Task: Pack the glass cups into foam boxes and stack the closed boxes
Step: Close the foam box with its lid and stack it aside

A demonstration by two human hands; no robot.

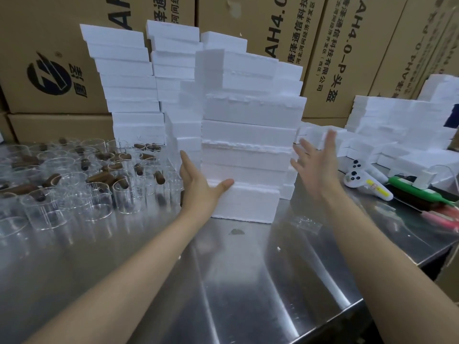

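Worktop (248, 281): brushed stainless steel, glossy, streaked with reflections.

Foam boxes (248, 135): white expanded foam, flat rectangular blocks with crumbly, ragged seams. They stand as a tall stack at frame centre, and it leans a little. The bottom box (246, 204) juts forward of those above it. More stacks (129, 83) stand behind at upper left, and loose foam pieces (397, 125) are piled at right.

Glass cups (99, 194): clear, thin-walled cylinders, some with pour lips, crowded upright at left of frame. Brown cylindrical pieces (101, 177) lie in and among them.

Left hand (198, 184): arm reaches in from lower left, palm set against the left side of the centre stack. Fingers (185, 160) are straight and point upward; the thumb lies spread across the top front edge of the bottom box. It presses and grips nothing.

Right hand (313, 165): arm comes in from lower right, palm turned toward the right side of the stack. Fingers (330, 142) are splayed wide and straight, holding nothing. Contact with the foam cannot be told.

Right edge: white game controller (357, 180) with a yellow label, green-handled tool (417, 187). Printed cardboard cartons (49, 58) form the backdrop.
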